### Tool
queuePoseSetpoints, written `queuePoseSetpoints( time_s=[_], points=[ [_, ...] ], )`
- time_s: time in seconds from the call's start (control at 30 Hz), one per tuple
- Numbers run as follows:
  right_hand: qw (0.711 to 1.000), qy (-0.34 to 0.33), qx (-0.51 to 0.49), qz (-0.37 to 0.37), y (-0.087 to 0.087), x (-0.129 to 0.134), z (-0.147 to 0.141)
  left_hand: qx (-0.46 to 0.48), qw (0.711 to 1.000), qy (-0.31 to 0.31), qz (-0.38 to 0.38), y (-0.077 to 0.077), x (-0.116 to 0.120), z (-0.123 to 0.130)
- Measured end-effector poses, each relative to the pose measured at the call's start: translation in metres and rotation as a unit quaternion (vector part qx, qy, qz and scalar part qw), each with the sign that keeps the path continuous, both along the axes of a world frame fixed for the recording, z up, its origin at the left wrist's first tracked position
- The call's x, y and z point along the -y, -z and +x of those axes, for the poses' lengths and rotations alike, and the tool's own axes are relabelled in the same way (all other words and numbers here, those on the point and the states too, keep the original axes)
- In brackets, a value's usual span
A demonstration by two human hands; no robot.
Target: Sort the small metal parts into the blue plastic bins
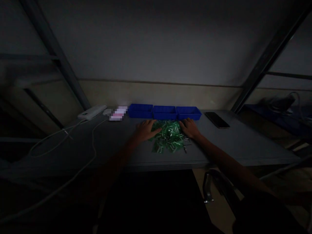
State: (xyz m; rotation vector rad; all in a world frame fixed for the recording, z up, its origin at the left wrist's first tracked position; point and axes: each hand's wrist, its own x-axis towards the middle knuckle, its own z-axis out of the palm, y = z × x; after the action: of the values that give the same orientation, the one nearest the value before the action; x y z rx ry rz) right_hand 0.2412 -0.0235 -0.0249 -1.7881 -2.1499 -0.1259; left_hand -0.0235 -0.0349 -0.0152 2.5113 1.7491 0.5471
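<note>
Where the desk [234, 143] comes nearest you: its front edge runs just this side of the pile; spread toward the back rather than toward yourself, as small pieces could roll off.

Loose metal pieces: thin metal pieces [185, 149] lie on the desk at the pile's near right, apparently outside the packets; treat them separately so they do not get swept under.

Green packets: the small, shiny green packets [169, 135] lie heaped mid-desk between your hands, overlapping; their contents are too dim to identify. Slick film will probably slide, so flat, gentle pressure should serve better than a hard squeeze.

Left hand: your left hand [145, 130] rests at the pile's left side, thumb spread from the fingers and pointing into it; nothing is seen pinched.

Right hand: your right hand [190, 128] lies at the right rear, fingers unclenched and touching the pile's edge; no pinch shows. Matching its height to the left should hold the heap evenly.

Phone: the dark phone [216, 120] lies right of your right hand, well apart; mind your elbow.

Blue trays: three blue trays [164, 112] stand side by side just behind the pile; avoid pushing packets against their front walls.
</note>
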Motion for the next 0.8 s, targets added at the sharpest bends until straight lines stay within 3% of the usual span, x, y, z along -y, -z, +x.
queuePoseSetpoints(
  time_s=[0.23,0.33,0.47,0.63,0.8],
  points=[
    [1.000,0.018,-0.009,-0.024,-0.008,-0.008,-0.039,0.025,1.000,-0.014,-0.002,-0.004,-0.002,-0.003],
    [0.999,0.039,0.001,-0.010,-0.015,-0.004,-0.045,0.041,0.994,-0.068,0.075,-0.010,-0.015,-0.010],
    [0.994,0.073,0.007,0.081,-0.031,-0.005,-0.041,0.021,0.982,-0.116,0.149,-0.017,-0.038,-0.021],
    [0.992,0.042,0.008,0.118,-0.041,-0.021,-0.044,-0.005,0.991,-0.072,0.116,-0.017,-0.057,-0.016],
    [0.995,0.008,0.020,0.093,-0.029,-0.037,-0.055,-0.011,0.997,-0.050,0.065,-0.022,-0.068,-0.002]
  ],
)
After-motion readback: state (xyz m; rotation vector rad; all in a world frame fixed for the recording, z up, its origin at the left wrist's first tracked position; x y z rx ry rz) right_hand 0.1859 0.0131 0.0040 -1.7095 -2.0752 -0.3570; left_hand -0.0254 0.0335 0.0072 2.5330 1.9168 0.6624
